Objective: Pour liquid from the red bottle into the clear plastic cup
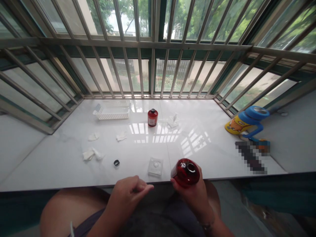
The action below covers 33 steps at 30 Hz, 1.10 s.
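Observation:
My right hand (195, 192) is wrapped round a red glass bottle (181, 176), which is tilted toward me so that its uncapped neck shows. My left hand (130, 191) is beside it, its fingers curled in and the thumb stretched toward the bottle; whatever lies inside the fingers is hidden. Between the hands, near the table's front edge, lies a clear square plastic case (155, 167). A black ring-shaped cap (116, 163) rests farther left. Toward the back stands a second red bottle (152, 118) with a black top and a pale label.
Crumpled white tissues (90, 154) lie on the left of the white table (61, 171). A white perforated basket (112, 115) and a small clear plastic piece (173, 121) are at the back. On the right are a blue-and-yellow flask (240, 122) and a blurred dark object (250, 157). Window bars enclose the table.

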### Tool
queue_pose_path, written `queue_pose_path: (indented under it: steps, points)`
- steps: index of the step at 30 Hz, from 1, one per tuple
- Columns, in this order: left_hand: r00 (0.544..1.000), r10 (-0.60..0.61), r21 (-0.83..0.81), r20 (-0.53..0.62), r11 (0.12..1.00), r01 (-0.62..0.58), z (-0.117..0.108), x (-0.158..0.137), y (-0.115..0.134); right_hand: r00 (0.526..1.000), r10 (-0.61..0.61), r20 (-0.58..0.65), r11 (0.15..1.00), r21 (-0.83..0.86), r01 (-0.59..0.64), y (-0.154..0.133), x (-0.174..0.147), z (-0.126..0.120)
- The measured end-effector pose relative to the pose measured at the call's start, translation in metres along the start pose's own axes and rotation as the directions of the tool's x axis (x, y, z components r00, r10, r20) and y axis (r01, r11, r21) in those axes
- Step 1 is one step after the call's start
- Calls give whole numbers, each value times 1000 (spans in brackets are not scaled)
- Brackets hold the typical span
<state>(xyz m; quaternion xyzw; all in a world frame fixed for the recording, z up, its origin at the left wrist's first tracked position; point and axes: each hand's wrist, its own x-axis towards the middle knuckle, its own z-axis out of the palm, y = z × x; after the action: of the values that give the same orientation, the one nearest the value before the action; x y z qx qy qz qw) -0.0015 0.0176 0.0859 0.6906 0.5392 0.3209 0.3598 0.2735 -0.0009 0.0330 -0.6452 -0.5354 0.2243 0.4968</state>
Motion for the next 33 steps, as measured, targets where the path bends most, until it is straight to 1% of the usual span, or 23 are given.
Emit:
queue_pose_path:
  steps: [3,5,8,14,17,19,22,24,27,29,31,33]
  points:
    - [987,-93,-23,-131,996,90,4,6,-10,999,25,38,1000,6,-25,-1,-3,0]
    - [982,-114,-53,-150,993,107,10,12,-14,997,35,68,999,0,-35,2,-5,1]
    - [988,-94,-103,-122,991,81,25,23,-19,995,41,87,999,-4,-41,8,-7,3]
    - [996,-62,3,-63,998,62,72,41,-30,995,75,70,997,-16,-74,17,-5,5]
    - [998,-44,-13,-43,999,43,83,50,-32,995,71,73,997,-16,-70,18,-2,5]
    - [999,-49,-51,-15,998,49,84,55,-33,995,60,80,998,-15,-59,19,-1,6]
    - [995,-89,-93,41,991,92,82,58,-36,993,67,94,998,-3,-67,20,1,6]
    - [994,-100,-81,42,991,104,82,57,-39,992,78,101,997,14,-79,21,1,7]
    - [999,-45,-4,-4,999,45,80,53,-43,989,95,115,995,30,-99,24,0,8]
    - [1000,-9,36,3,999,9,75,50,-47,989,94,116,994,34,-99,25,0,9]
    - [999,4,29,35,1000,-5,67,47,-52,990,85,110,995,34,-89,25,-1,9]
    - [998,18,-12,56,1000,-18,60,46,-56,992,75,105,997,26,-79,26,-1,10]
